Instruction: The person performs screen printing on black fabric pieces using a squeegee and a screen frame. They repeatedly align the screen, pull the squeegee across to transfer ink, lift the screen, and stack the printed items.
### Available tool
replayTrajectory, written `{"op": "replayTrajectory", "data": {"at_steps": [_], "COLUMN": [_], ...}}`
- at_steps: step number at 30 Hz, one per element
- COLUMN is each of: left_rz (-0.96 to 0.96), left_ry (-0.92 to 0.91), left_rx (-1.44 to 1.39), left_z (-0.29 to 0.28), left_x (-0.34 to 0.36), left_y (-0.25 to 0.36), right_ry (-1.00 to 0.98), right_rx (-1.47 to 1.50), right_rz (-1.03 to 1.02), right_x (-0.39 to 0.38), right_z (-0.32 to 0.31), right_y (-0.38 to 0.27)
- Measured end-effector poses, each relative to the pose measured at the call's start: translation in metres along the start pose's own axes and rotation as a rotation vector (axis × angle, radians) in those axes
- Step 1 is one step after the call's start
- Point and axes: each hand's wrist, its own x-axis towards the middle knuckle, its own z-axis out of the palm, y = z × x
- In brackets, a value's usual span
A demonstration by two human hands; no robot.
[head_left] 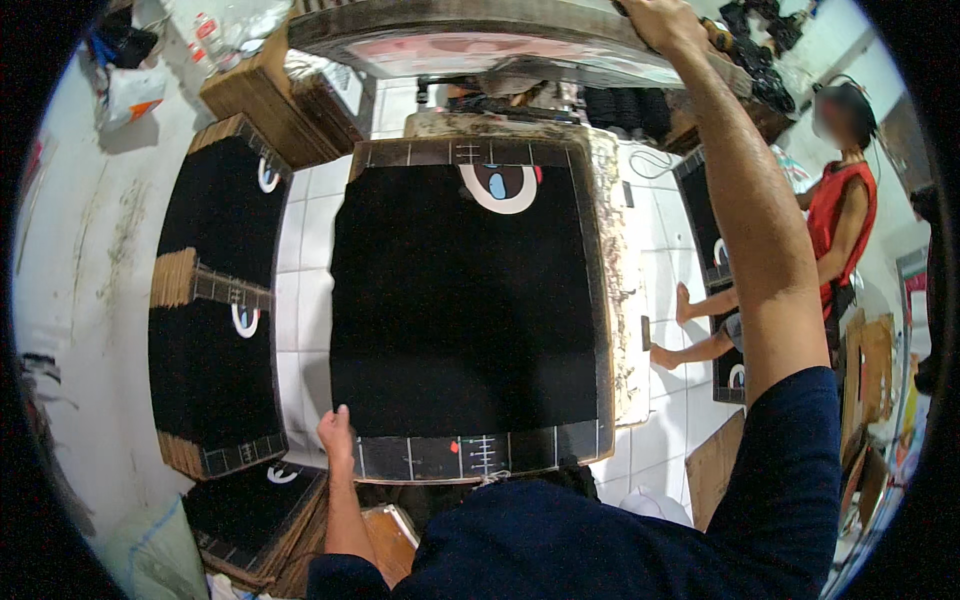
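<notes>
A black cloth panel [460,310] lies flat on a dark board [400,458] marked with white lines. A printed cartoon eye [500,190], white, black and blue with a bit of red, sits at the cloth's far edge. My left hand [338,436] is closed at the near left corner of the cloth, thumb on top; its other fingers are partly hidden. Stretched far forward, my right hand [665,25] grips the top of a raised screen printing frame [450,25], whose pinkish mesh tilts above the board's far end.
More boards with black panels and eye prints [215,375] are stacked on the left, others [705,215] on the right. A person in a red sleeveless top [840,220] is at the right, legs reaching over the tiled floor [305,230]. A wooden box [260,100] stands far left.
</notes>
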Motion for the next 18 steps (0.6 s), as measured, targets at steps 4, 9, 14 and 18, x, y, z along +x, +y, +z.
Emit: {"op": "replayTrajectory", "data": {"at_steps": [4, 9, 14, 18], "left_rz": [0.187, 0.179, 0.239, 0.23], "left_ry": [-0.171, -0.226, -0.234, -0.196], "left_rx": [0.086, 0.293, 0.366, 0.414], "left_z": [0.041, 0.058, 0.065, 0.068], "left_x": [-0.008, -0.006, -0.006, -0.01], "left_y": [0.022, 0.047, 0.062, 0.074], "right_ry": [0.039, -0.019, -0.002, -0.031], "right_rx": [0.082, 0.103, 0.114, 0.13], "right_rz": [0.024, 0.03, -0.021, -0.026], "right_x": [-0.003, 0.002, 0.008, 0.015], "right_z": [-0.006, -0.013, -0.017, -0.019], "right_y": [-0.004, -0.008, -0.012, -0.012]}}
